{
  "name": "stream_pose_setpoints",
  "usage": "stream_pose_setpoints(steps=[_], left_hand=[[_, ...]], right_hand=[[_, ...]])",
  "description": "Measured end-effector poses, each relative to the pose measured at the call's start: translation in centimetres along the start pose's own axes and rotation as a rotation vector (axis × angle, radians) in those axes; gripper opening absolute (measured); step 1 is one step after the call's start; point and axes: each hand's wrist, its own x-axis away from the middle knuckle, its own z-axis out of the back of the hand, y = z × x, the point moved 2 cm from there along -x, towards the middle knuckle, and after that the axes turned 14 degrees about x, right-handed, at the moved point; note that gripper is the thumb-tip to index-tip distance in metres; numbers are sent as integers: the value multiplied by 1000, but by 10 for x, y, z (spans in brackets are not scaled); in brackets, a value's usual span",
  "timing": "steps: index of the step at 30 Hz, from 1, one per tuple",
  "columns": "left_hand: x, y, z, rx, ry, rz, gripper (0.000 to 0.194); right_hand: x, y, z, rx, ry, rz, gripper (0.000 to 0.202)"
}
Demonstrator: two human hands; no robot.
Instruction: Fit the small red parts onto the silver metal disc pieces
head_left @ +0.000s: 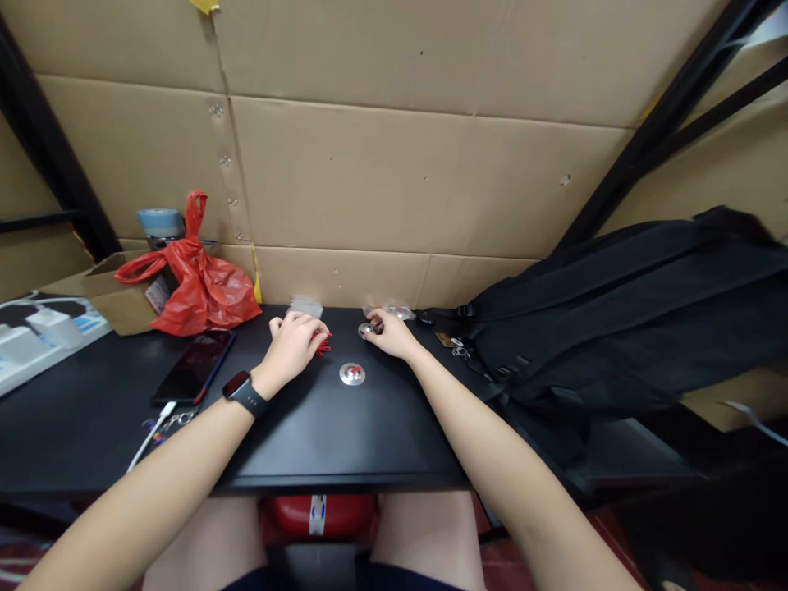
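My left hand (pixel 294 345), with a dark watch (pixel 245 392) on its wrist, is closed in a pinch at a bunch of red cord (pixel 323 346). My right hand (pixel 394 335) has its thumb and fingers around the edge of a small silver finger cymbal (pixel 364 331), partly covered by the fingers. A second finger cymbal (pixel 352 374) lies on the black table, dome up, with a bit of red at its centre. Behind the hands are a clear plastic packet (pixel 401 313) and a stack of clear pieces (pixel 306 306).
To the left are a phone (pixel 194 367), a white cable (pixel 151 435), a red plastic bag (pixel 203 287), a cardboard box (pixel 116 300) and a power strip (pixel 49 349). A black backpack (pixel 628 320) leans at the right. A cardboard wall (pixel 382 180) closes off the back.
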Motion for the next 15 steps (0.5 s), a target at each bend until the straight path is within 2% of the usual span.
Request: stream_pose_setpoints(steps=[4, 7, 11, 15], left_hand=[[-1, 3, 1, 28, 2, 8, 19], [-2, 7, 4, 69, -2, 20, 21], [-2, 14, 8, 121, 19, 47, 21], [0, 20, 10, 232, 68, 89, 21]], right_hand=[[2, -4, 6, -68, 47, -23, 35], [6, -15, 12, -224, 78, 4, 37], [16, -40, 23, -514, 99, 28, 49], [28, -72, 32, -768, 91, 116, 55]])
